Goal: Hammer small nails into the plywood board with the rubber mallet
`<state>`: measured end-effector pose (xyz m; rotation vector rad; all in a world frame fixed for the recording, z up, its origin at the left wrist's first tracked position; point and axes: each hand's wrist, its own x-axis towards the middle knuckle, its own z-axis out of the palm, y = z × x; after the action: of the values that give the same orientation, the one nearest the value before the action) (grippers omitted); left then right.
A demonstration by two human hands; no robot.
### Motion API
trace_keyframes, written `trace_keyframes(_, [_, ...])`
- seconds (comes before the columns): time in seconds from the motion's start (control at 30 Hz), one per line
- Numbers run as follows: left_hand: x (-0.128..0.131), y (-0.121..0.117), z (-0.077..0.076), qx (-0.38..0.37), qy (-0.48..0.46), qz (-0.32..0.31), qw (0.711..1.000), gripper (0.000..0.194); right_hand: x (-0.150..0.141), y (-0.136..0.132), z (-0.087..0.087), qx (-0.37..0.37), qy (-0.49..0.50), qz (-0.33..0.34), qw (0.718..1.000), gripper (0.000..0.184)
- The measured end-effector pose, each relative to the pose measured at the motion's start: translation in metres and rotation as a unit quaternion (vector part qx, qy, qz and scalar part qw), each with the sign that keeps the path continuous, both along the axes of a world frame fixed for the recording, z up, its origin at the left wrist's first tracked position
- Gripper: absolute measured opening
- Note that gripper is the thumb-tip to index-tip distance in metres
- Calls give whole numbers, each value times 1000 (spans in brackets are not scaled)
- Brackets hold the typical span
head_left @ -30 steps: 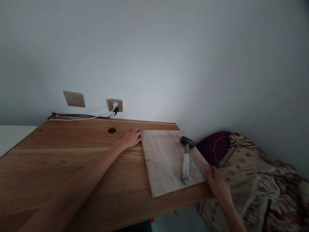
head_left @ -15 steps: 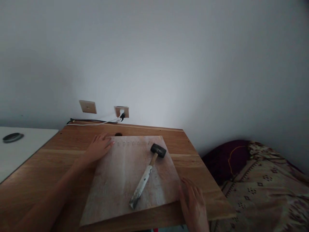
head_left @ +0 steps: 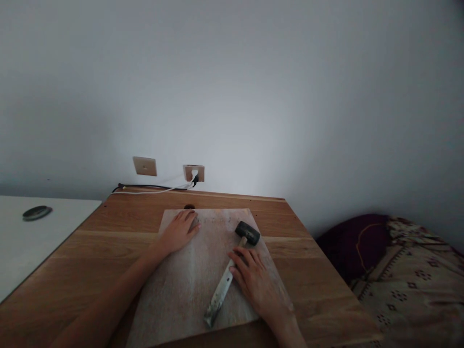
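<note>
A rubber mallet with a black head (head_left: 247, 232) and a worn white-wrapped handle lies slantwise on a pale wooden board (head_left: 177, 290). My right hand (head_left: 259, 280) reaches over the upper part of the handle. Its fingers are apart and lie across the handle, with the thumb beside it; no closed grip shows. My left hand (head_left: 177, 233) rests on the board's far left corner, fingers stretched out and slightly spread. Small marks or nails run in a row along the board's far edge, partly covered by the left fingers and too small to make out clearly.
The board lies on a wooden desk (head_left: 304, 275) against a wall. A wall socket (head_left: 195, 173) holds plugs with cables (head_left: 155, 187) along the desk's back edge. At left stands a white surface with a round dark object (head_left: 36, 212). Patterned bedding (head_left: 413, 290) lies at right.
The board with the mallet has slid left over the desk, and the view has shifted. My right hand has left the board's edge for the mallet handle. My left hand has moved onto the board.
</note>
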<state>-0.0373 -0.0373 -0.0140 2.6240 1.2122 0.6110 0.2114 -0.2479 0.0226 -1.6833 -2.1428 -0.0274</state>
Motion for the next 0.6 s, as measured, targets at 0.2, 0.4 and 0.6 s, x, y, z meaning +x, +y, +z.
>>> trace_keyframes(0.2, [0, 8, -1, -4, -28, -20, 999, 42, -3, -4, 0, 14, -5, -42, 999, 29])
trace_keyframes(0.4, [-1, 11, -4, -6, -43, -22, 999, 39, -3, -5, 4, 32, -24, -60, 997, 29])
trace_keyframes(0.6, [2, 7, 3, 16, -42, 23, 999, 37, 18, 32, 17, 75, 11, -73, 994, 28])
